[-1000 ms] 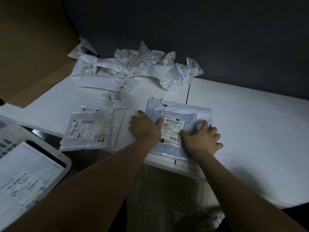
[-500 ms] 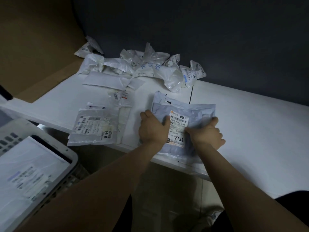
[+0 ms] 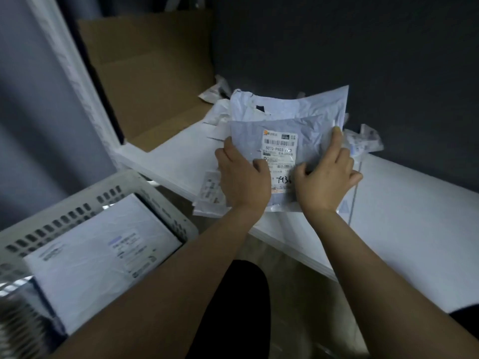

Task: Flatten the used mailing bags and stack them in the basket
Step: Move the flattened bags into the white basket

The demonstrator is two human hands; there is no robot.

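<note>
The mailing bag pinched between the left hand and right hand was thin grey plastic film, creased and faintly shiny, its upper flap paler. Between the two thumbs sat a matt white paper label with printed barcodes and inked digits. Just beyond the grip, crumpled bags of glossy film caught the light. Under the grip the table looked smooth, white and matt. Below and left of the grip stood a slotted white plastic basket; above and left of the grip, matt brown cardboard.
</note>
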